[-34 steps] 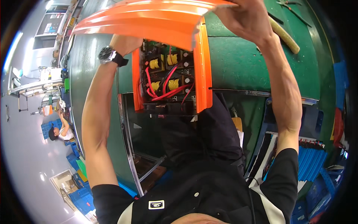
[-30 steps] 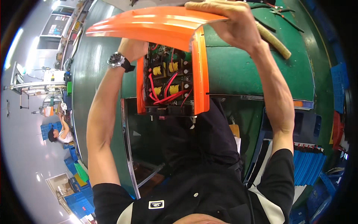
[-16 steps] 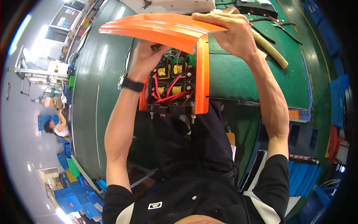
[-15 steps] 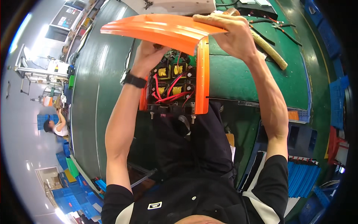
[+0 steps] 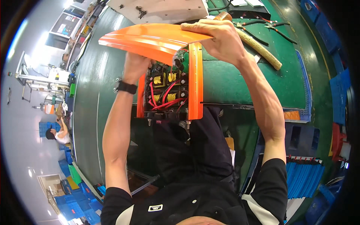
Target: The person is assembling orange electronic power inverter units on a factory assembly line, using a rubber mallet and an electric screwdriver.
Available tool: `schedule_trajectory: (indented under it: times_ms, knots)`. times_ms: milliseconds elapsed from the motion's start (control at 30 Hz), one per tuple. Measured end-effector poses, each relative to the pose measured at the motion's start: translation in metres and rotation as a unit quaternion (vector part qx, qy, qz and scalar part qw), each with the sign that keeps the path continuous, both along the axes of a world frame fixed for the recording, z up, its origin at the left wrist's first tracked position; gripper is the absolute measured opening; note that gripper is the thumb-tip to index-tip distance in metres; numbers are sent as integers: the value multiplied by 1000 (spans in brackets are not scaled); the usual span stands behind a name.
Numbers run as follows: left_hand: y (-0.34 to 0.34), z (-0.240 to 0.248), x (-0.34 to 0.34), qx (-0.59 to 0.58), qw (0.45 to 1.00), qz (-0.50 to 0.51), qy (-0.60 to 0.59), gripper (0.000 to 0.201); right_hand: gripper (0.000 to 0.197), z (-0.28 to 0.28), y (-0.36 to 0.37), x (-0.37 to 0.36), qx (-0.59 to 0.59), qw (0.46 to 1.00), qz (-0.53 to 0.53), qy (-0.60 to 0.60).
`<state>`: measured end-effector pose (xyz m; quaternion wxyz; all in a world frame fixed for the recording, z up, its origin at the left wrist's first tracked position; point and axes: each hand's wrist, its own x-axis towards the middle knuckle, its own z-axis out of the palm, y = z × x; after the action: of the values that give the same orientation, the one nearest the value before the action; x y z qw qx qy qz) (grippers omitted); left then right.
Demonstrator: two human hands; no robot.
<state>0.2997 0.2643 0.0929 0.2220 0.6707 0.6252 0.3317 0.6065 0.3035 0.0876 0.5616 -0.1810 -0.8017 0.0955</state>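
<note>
A bent orange metal cover [image 5: 150,36] is held tilted above an open electronic device with an orange metal casing [image 5: 195,86]. My right hand [image 5: 221,39] grips the cover's right edge, fingers on top. Under the cover, beside the device's far left side, is my left hand [image 5: 137,67]; most of its fingers are hidden, so its grip does not show. Inside the device sit several yellow-wrapped transformers [image 5: 171,96] among red and black wires [image 5: 168,104]. Two metal terminal bolts [image 5: 188,125] stick out at the near end.
The device lies at the near edge of a green-topped workbench [image 5: 240,84]. A hammer with a wooden handle [image 5: 264,50] and pliers [image 5: 281,32] lie to the right. A whitish box-like thing [image 5: 161,11] stands beyond. Blue ribbed parts [image 5: 303,176] are at the lower right.
The cover has dipped slightly and moved a little left with my right hand. My left hand has shifted left and down. The whole view has also shifted slightly.
</note>
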Motion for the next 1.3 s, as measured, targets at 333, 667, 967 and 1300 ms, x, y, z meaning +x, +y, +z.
schedule_trajectory:
  times_ms: [333,667,967,1300]
  knots:
    - [-4,29,-7,87,989,112,33,23,39,-2,7,0,5,999,-32,0]
    - [30,4,-24,85,990,105,42,20,39,-7,11,3,-18,999,-26,-35]
    - [88,-61,-104,160,959,40,229,27,41,-4,21,-8,116,990,55,57]
    - [78,-54,-87,142,975,2,173,30,44,14,5,0,-39,997,70,-11]
